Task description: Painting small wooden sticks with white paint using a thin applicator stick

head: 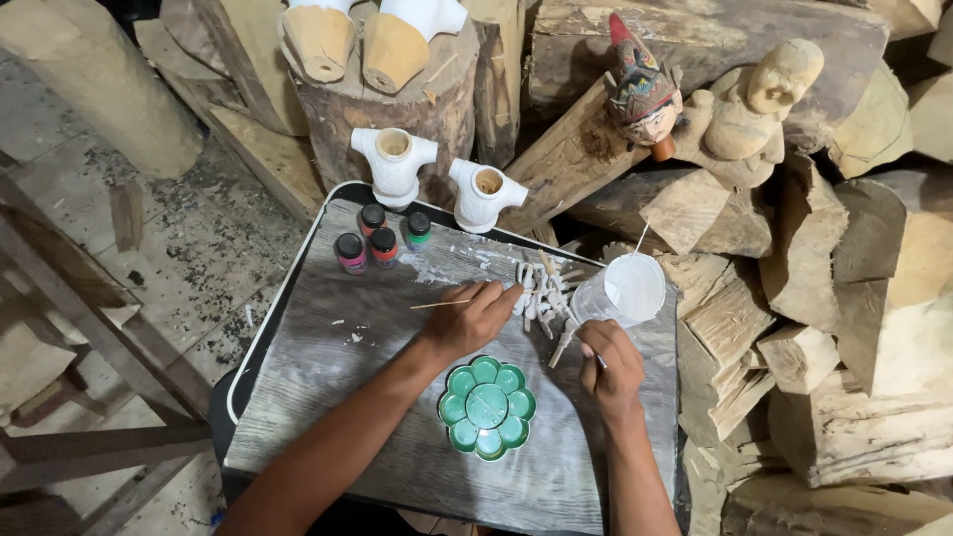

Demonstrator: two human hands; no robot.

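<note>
Here left hand (475, 316) fingers pinch thin stick (442, 304); right hand (611, 365) fingers grip brush (564, 343).

thin wooden stick (442, 304) level, small white-painted wooden pieces (541, 296) clustered on board

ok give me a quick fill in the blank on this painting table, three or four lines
1. The flower-shaped palette between the two hands is ____ in colour.
2. The left hand holds a thin wooden ____.
3. The number of small paint bottles at the board's far edge is ____.
4. The clear cup near the right hand holds ____ paint.

Missing words: green; stick; four; white
</note>
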